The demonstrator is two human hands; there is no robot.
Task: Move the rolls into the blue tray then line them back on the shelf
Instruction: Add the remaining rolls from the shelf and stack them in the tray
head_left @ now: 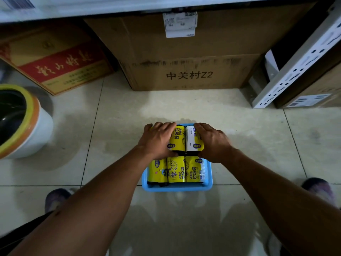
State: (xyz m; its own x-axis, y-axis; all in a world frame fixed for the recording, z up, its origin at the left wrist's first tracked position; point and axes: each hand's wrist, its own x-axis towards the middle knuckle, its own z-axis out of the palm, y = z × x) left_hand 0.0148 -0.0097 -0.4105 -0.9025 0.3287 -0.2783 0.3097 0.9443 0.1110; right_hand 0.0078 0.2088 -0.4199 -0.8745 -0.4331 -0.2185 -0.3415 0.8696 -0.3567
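Note:
A blue tray stands on the tiled floor in front of me, packed with several yellow-wrapped rolls of bin bags. The near row lies bare. In the far row a yellow roll and a white-labelled roll show between my hands. My left hand covers the far left roll, fingers curved over its far end and thumb at its near end. My right hand grips the far right roll in the same way. The shelf edge runs along the top of the view.
A large brown carton sits under the shelf behind the tray, a red-and-tan carton to its left. A round bin stands at the left. A white perforated shelf post leans at the right. My feet flank the tray.

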